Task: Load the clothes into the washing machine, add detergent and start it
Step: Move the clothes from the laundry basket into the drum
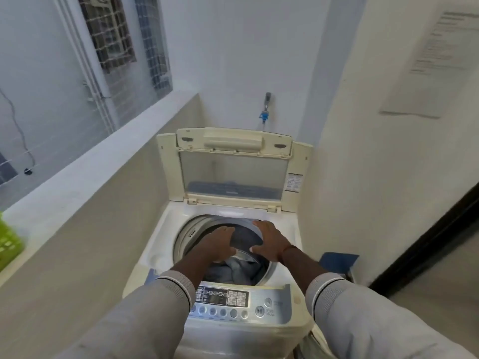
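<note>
White-walled laundry nook [259, 60], open washing machine [166, 244] — both hands spread over clothes [233, 270]

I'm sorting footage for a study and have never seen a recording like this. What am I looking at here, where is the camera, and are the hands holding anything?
The camera sits on the person's head, looking forward and down, so you see their own arms. In front is a top-loading washing machine with its lid raised against the wall. Greyish-blue clothes already lie in the drum. The left hand and right hand reach over the drum opening, fingers spread, holding nothing. The control panel faces the person. A green basket sits on the ledge at far left, and a tap is on the wall behind.
</note>
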The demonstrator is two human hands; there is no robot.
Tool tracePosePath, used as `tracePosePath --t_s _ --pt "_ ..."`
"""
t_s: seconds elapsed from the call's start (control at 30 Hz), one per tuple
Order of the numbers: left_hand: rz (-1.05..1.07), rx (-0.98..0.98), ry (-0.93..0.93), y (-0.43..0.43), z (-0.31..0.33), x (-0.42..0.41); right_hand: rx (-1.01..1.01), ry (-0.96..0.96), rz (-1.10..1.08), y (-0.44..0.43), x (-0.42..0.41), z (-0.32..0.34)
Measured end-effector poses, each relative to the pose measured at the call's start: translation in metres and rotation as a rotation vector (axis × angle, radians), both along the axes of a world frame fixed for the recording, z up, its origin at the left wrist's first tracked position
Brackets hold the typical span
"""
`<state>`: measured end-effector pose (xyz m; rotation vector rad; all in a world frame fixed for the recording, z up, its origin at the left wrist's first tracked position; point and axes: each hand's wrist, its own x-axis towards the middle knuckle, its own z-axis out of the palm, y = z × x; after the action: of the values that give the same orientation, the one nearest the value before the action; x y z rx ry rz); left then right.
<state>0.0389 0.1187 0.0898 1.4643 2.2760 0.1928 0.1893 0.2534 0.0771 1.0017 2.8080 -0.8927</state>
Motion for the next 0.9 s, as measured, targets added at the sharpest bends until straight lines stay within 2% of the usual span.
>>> tracePosePath --t_s 0.27,0.5,0.7,0.9 --pt "-0.164 0.089 -0.099 0.078 -0.008 0.099 -0.006 0.158 -0.312 0.059 0.144 -0.014" --pt "-0.311 0.141 -0.21 0.173 -0.036 0.237 -0.079 0.123 -0.504 0.118 0.297 -0.054" --pt "-0.335 -0.035 -0.264 0.235 -0.125 0.344 -0.243 -0.006 -0.616 0.152 0.408 -0.153" --pt "-0.212 -0.267 -0.355 0.238 -0.238 0.384 -0.406 -0.122 -0.666 0.152 0.447 -0.25"
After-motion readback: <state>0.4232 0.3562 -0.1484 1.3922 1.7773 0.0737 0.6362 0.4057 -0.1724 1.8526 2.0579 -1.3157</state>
